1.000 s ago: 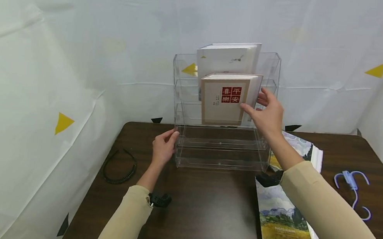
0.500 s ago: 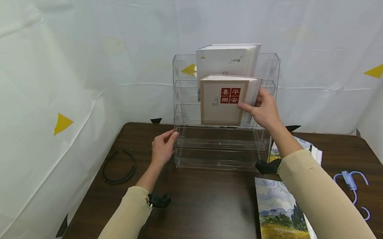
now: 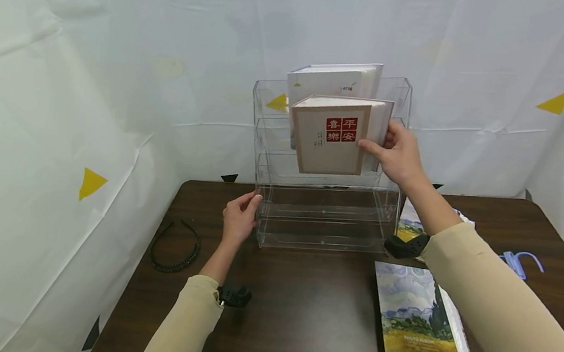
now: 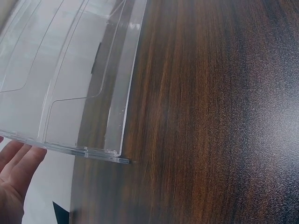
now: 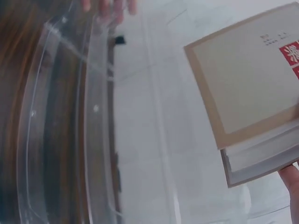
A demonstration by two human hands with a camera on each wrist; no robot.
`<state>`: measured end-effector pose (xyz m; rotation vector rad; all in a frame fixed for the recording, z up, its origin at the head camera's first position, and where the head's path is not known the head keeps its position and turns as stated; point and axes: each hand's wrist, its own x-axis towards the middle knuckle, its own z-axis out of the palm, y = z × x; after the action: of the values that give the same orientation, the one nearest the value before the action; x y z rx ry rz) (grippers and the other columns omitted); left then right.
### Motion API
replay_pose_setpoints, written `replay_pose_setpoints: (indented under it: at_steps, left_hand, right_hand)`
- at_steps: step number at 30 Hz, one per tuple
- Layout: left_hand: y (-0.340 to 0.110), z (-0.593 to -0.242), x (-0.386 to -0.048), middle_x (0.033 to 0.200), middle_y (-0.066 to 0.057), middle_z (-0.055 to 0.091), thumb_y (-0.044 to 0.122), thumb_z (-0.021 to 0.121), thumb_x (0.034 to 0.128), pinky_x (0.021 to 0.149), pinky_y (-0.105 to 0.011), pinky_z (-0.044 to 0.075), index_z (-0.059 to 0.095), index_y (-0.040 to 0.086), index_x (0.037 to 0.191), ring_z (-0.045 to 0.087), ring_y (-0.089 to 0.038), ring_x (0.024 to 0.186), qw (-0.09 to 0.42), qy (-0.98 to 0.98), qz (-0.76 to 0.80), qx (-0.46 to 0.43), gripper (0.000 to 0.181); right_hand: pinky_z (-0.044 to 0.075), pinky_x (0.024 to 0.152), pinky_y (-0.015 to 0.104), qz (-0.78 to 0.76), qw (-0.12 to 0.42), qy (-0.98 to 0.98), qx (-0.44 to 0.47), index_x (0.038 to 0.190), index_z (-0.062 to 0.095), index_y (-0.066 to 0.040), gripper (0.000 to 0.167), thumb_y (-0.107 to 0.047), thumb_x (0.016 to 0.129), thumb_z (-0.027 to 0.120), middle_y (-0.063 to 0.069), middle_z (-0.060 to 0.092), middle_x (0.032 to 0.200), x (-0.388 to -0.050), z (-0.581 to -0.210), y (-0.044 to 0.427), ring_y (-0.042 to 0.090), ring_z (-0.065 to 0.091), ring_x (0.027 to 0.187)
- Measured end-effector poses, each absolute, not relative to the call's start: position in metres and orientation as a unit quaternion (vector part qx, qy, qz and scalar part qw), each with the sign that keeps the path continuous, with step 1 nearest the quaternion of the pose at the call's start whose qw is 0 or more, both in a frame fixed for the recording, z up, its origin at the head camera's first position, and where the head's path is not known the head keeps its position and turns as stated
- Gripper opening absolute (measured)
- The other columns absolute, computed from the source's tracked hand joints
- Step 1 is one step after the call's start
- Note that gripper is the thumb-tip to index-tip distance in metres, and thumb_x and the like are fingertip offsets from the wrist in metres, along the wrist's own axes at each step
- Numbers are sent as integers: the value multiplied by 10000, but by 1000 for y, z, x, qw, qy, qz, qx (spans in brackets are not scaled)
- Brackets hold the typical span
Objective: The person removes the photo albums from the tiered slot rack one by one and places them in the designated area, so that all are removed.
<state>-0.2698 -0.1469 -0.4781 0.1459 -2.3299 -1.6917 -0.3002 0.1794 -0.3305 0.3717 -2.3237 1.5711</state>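
A beige book (image 3: 330, 144) with red character squares on its cover is pinched at its right edge by my right hand (image 3: 402, 154), thumb on the front cover. It is raised in front of the clear acrylic rack (image 3: 325, 226). In the right wrist view the book (image 5: 247, 84) is apart from the clear shelf lips. Behind it a white book (image 3: 328, 77) stands in the rack's upper tier. My left hand (image 3: 240, 217) touches the rack's left side panel. Its fingers (image 4: 25, 165) lie against the panel's outer face in the left wrist view.
On the brown table (image 3: 298, 315), a photo album (image 3: 418, 322) with a painted landscape cover lies at front right. Another similar album (image 3: 409, 224) lies beside the rack, partly behind my right arm. A black headband (image 3: 174, 265) is at left, a blue hook-like item (image 3: 515, 262) at right.
The beige book has dipped slightly and then risen off its tier, tilting a little, with my right hand moving up along with it. My left hand has stayed at the rack's side.
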Motion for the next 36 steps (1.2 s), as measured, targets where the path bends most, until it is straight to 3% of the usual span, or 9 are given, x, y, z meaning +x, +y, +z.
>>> replay_pose_setpoints:
  at_steps: [4, 7, 12, 17, 21, 31, 36]
  left_hand:
    - [-148, -480, -271, 1093, -123, 703, 340, 657, 955, 579, -290, 586, 696, 83, 1225, 678, -314, 903, 129, -804, -578, 51, 375]
    - [-148, -481, -271, 1095, -122, 705, 327, 660, 954, 581, -294, 587, 700, 88, 1220, 674, -288, 903, 132, -804, -577, 55, 360]
    - [-148, -482, -273, 1104, -127, 703, 338, 654, 957, 591, -304, 591, 693, 81, 1227, 676, -311, 922, 129, -802, -581, 49, 375]
    - [-150, -482, -272, 1107, -126, 700, 351, 652, 956, 610, -316, 594, 693, 75, 1226, 673, -279, 937, 128, -802, -581, 52, 388]
    - [-150, -482, -273, 1105, -129, 701, 329, 659, 955, 610, -324, 595, 695, 76, 1225, 675, -286, 932, 128, -802, -581, 55, 372]
    - [-149, -481, -271, 1124, -128, 700, 345, 655, 955, 691, -437, 594, 691, 79, 1232, 672, -308, 982, 124, -795, -591, 54, 386]
    - [-149, -480, -270, 1132, -128, 698, 355, 650, 956, 666, -389, 598, 686, 75, 1239, 672, -304, 985, 123, -798, -587, 50, 399]
  right_hand:
    - [542, 876, 329, 599, 161, -772, 136, 1343, 543, -49, 487, -154, 904, 726, 135, 671, 1202, -281, -320, 186, 152, 657, 1050]
    - [557, 798, 259, 643, 136, -739, 148, 1350, 532, -38, 485, -145, 914, 714, 72, 690, 1163, -263, -319, 189, 121, 666, 1017]
    - [572, 783, 294, 676, 28, -726, 119, 1415, 428, 38, 560, -170, 953, 666, 104, 664, 1213, -226, -339, 191, 130, 671, 999]
    - [577, 799, 385, 667, -104, -737, 35, 1438, 357, 81, 599, -190, 979, 630, 213, 629, 1220, -194, -386, 185, 176, 680, 954]
    - [579, 786, 437, 653, -173, -737, -11, 1410, 373, 114, 560, -161, 984, 613, 214, 638, 1152, -172, -427, 174, 247, 683, 932]
    - [585, 647, 437, 592, -220, -772, -73, 1318, 402, 179, 559, -118, 928, 670, 166, 664, 949, -143, -481, 147, 244, 675, 759]
    - [585, 626, 444, 586, -220, -776, -76, 1294, 396, 196, 536, -70, 917, 668, 194, 642, 916, -136, -489, 139, 268, 678, 724]
